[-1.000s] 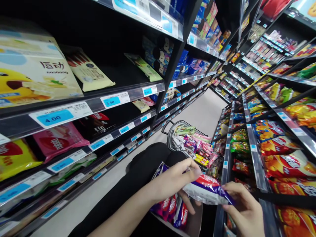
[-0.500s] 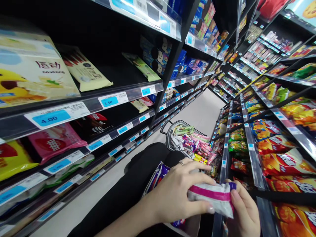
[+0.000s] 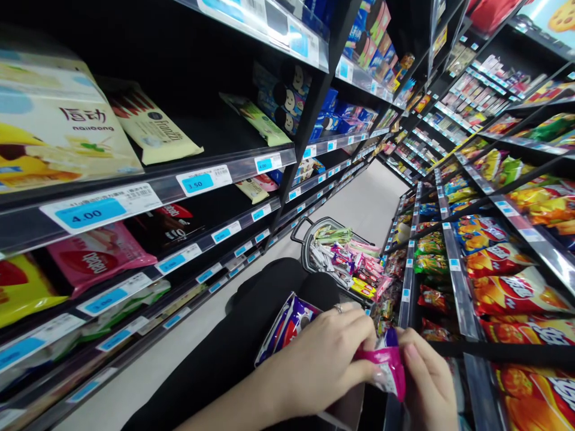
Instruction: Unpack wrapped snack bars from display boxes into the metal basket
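Observation:
A small pink, purple and silver snack packet (image 3: pixel 390 364) is between my two hands, above my lap. My left hand (image 3: pixel 321 356), with a ring on one finger, pinches its left side with bent fingers and thumb. At its right edge the curled fingers of my right hand (image 3: pixel 426 374) grip the wrapper; part of this grip is hidden. Beneath my left forearm, an open box (image 3: pixel 348 410) rests on my lap. Purple wrapped snack packets (image 3: pixel 294 320) show in it, partly covered by my left hand and arm.
Beyond my knees, a dark-rimmed shopping basket (image 3: pixel 306 254) full of colourful packets is on the floor (image 3: pixel 354 200). Close on my left runs a shelf (image 3: pixel 242 161) with boxed and bagged snacks. Bags of chips (image 3: pixel 516 293) line the right-hand shelves.
The packet has turned in my hands and shows more pink. Both hands have shifted slightly left, and more of the purple packets in the box shows.

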The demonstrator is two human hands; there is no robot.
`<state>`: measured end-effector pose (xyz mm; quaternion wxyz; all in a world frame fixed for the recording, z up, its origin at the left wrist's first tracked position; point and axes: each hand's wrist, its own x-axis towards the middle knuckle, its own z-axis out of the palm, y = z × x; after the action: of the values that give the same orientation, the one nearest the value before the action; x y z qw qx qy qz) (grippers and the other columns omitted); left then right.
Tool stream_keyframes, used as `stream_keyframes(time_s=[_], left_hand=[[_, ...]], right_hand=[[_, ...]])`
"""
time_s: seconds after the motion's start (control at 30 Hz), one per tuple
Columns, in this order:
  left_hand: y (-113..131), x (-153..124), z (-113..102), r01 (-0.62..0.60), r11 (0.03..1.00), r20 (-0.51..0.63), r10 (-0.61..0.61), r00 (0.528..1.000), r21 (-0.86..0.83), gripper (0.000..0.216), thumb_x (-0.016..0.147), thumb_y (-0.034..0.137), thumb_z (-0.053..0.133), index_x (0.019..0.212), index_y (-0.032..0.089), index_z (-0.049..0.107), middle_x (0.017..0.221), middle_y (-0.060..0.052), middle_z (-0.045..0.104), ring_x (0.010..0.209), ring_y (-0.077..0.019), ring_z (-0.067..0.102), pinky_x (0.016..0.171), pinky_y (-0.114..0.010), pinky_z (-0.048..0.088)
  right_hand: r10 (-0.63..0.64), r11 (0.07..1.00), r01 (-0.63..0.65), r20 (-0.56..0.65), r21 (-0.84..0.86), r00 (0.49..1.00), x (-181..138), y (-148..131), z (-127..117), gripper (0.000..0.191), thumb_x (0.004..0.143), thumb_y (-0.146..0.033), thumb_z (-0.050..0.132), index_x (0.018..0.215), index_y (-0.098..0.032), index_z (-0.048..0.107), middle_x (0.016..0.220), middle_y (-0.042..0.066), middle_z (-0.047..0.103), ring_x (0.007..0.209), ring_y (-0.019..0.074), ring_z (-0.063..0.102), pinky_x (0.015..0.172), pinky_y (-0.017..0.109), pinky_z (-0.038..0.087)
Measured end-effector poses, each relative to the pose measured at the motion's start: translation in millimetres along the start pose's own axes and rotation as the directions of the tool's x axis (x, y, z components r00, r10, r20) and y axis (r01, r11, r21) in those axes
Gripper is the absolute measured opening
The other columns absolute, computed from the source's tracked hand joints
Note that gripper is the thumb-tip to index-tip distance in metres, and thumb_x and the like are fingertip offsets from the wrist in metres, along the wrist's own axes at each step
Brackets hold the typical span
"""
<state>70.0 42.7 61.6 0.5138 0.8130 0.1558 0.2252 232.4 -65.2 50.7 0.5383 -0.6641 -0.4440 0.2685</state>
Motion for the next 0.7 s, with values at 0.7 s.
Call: stream_keyframes(time_s=[0.7], left_hand=[[1.4, -5.4, 18.5, 0.291, 0.855, 0.131, -0.260, 0.957, -0.429, 0.055, 0.093, 0.052, 0.046, 0.136, 0.020, 0.035, 0.110, -0.011, 0.058, 0.105, -0.0282, 0.055, 0.093, -0.045, 0.041]], right_hand=[[-0.974, 0.184, 0.680, -0.039, -0.709, 0.222, 16.2, 10.9, 7.6, 0.014, 0.083, -0.010, 0.066, 0.073, -0.016, 0.059, 0.075, 0.002, 0.058, 0.068, 0.0137, 0.057, 0.058, 0.029, 0.044]])
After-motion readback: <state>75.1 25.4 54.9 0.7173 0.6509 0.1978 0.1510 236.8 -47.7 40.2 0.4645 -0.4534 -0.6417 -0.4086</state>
